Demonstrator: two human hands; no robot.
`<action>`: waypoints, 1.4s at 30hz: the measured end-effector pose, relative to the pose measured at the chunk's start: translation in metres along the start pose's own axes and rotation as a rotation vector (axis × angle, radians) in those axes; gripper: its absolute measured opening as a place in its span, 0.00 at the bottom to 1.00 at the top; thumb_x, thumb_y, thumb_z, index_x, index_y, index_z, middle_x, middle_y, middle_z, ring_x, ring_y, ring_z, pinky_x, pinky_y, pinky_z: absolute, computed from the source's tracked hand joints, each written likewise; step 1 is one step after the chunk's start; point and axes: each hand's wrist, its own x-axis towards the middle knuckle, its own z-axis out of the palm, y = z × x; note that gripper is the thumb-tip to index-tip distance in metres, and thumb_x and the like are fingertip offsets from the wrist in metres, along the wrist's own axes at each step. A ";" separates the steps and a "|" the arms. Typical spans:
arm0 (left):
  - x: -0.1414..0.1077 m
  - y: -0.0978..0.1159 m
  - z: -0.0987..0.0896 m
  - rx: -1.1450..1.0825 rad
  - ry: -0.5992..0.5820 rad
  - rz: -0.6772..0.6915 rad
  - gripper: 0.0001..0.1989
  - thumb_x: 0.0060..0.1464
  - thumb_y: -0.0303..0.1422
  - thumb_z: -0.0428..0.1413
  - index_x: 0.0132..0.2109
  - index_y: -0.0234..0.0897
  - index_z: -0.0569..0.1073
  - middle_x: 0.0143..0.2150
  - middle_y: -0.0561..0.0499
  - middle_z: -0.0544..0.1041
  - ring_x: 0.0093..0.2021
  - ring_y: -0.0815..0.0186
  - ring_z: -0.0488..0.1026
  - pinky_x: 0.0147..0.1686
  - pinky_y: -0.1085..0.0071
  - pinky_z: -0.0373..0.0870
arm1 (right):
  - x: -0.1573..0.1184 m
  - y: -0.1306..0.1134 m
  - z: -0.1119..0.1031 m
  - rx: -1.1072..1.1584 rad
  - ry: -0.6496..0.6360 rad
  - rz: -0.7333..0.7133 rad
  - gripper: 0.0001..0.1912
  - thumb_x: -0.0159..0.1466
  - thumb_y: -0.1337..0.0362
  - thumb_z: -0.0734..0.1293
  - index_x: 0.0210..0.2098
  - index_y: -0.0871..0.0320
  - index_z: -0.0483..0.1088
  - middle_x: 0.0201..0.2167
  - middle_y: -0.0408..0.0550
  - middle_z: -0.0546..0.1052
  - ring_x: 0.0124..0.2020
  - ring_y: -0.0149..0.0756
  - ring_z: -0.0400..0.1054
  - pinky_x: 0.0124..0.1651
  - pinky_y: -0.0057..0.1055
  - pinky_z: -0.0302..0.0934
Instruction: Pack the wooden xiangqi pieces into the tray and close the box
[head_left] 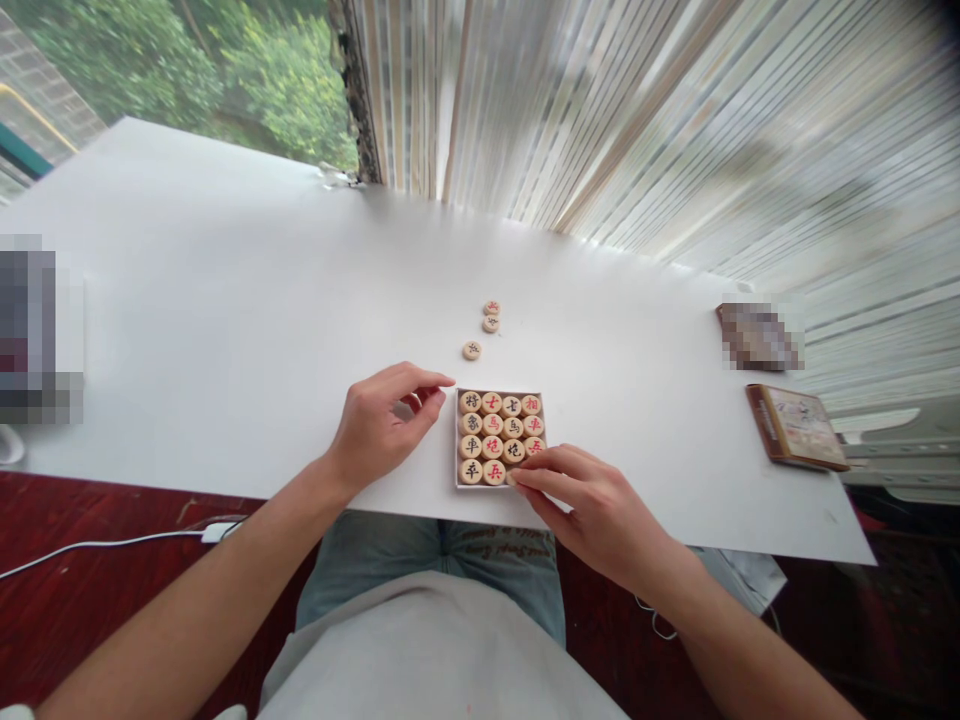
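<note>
A shallow white box (457,470) stands near the table's front edge, filled with rows of round wooden Chinese chess pieces (492,425) marked in red or black. At its front row, the fingertips of my right hand (592,492) close on a Chinese chess piece (512,477), whose face they mostly cover. My left hand (386,420) hovers by the box's far left corner, thumb and forefinger slightly apart with nothing visible between them. Beyond the box lie a black-marked loose piece (472,351), another black-marked piece (490,324) and a red-marked piece (492,308).
The white table (225,320) reaches to a window and a striped curtain (600,110) at the back. A brown box (799,428) lies at the right end, with a blurred item (759,337) behind it. Another blurred item (30,330) sits at the left edge.
</note>
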 end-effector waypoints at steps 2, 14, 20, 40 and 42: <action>0.000 0.001 0.000 0.007 0.005 0.006 0.07 0.66 0.29 0.60 0.47 0.36 0.83 0.40 0.48 0.85 0.36 0.68 0.81 0.38 0.73 0.79 | -0.002 -0.001 0.000 -0.025 0.001 -0.002 0.11 0.75 0.71 0.65 0.49 0.58 0.80 0.44 0.56 0.84 0.41 0.44 0.79 0.42 0.40 0.77; 0.001 0.002 -0.001 0.039 -0.015 0.008 0.07 0.65 0.27 0.60 0.47 0.36 0.83 0.40 0.49 0.84 0.36 0.69 0.80 0.39 0.73 0.77 | -0.007 -0.004 0.002 -0.057 0.021 0.042 0.12 0.74 0.73 0.65 0.50 0.59 0.80 0.43 0.55 0.84 0.40 0.44 0.80 0.42 0.38 0.76; 0.001 0.002 -0.001 0.061 -0.016 0.007 0.07 0.66 0.27 0.60 0.46 0.36 0.83 0.39 0.50 0.84 0.36 0.69 0.80 0.39 0.73 0.77 | -0.002 -0.007 0.000 -0.112 -0.003 0.027 0.11 0.74 0.74 0.65 0.49 0.61 0.79 0.43 0.55 0.83 0.40 0.44 0.80 0.42 0.38 0.75; 0.001 0.003 -0.002 0.056 -0.044 0.008 0.07 0.66 0.25 0.60 0.46 0.34 0.83 0.39 0.49 0.84 0.36 0.69 0.79 0.40 0.74 0.75 | 0.010 -0.011 -0.006 -0.262 -0.084 -0.061 0.09 0.72 0.72 0.64 0.43 0.61 0.78 0.33 0.49 0.78 0.31 0.42 0.72 0.34 0.38 0.65; 0.001 0.003 -0.002 0.063 -0.048 0.011 0.07 0.66 0.25 0.60 0.46 0.35 0.83 0.39 0.50 0.84 0.36 0.69 0.79 0.40 0.73 0.75 | 0.010 -0.012 -0.005 -0.262 -0.076 -0.060 0.09 0.73 0.71 0.64 0.43 0.61 0.78 0.33 0.50 0.78 0.31 0.42 0.72 0.34 0.38 0.65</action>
